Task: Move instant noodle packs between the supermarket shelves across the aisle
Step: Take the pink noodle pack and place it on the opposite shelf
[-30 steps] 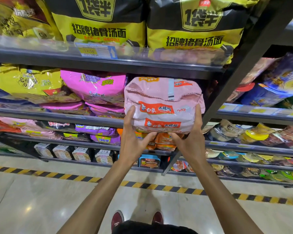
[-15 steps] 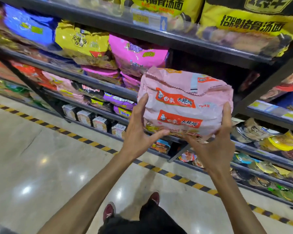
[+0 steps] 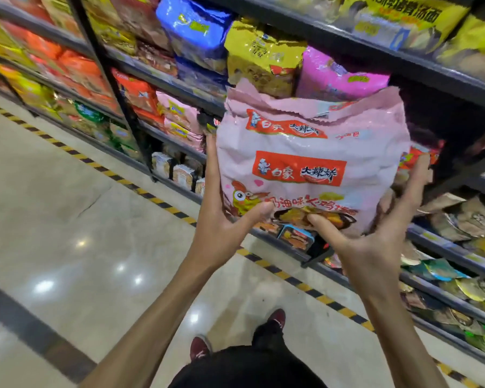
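A large pale pink instant noodle pack (image 3: 305, 152) with red labels is held upright in the air in front of the shelves. My left hand (image 3: 221, 217) grips its left side, thumb across the lower front. My right hand (image 3: 375, 236) grips its lower right side, thumb on the front and fingers up the right edge. A dark gap (image 3: 437, 119) on the shelf shows behind the pack's upper right, beside a magenta pack (image 3: 336, 77).
Dark metal shelves (image 3: 163, 79) full of coloured noodle packs run from upper left to lower right. A yellow-black striped line (image 3: 151, 196) marks the glossy floor along their base. Open aisle floor (image 3: 67, 233) lies to the left. My shoes (image 3: 275, 317) are below.
The pink pack has come off the shelf toward me and tilted upright so its front shows. My view has swung left along the aisle.
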